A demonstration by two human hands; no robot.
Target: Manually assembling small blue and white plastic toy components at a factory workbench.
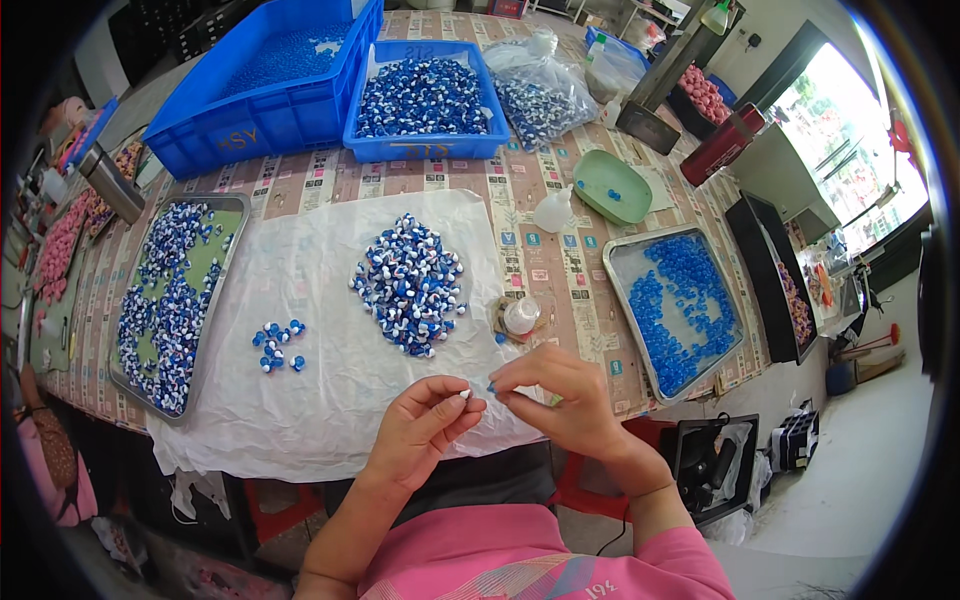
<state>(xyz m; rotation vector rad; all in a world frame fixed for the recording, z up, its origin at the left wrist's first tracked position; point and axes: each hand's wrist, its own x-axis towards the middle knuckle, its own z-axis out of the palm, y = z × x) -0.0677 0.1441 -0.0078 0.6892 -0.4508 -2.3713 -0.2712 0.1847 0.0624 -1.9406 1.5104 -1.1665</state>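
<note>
My left hand (422, 428) pinches a small white bead-like piece (465, 394) between thumb and fingers, above the front edge of the white paper sheet (290, 400). Close to its right, my right hand (565, 398) pinches a small blue bead-like piece (491, 388); the two pieces are apart. Beyond my hands lies a heap of small blue-and-white pieces (410, 285) on the paper. A loose cluster of similar pieces (278, 346) rests to its left. Just past my right hand stands a small translucent cup (521, 316).
At left lies a metal tray (232, 222) of blue-and-white pieces; at right, another metal tray (618, 262) holds clear blue pieces. Two blue crates (290, 120) and a filled plastic bag (545, 95) stand behind. Near them are a white squeeze bottle (553, 211), a green dish (600, 165) and a red flask (722, 146).
</note>
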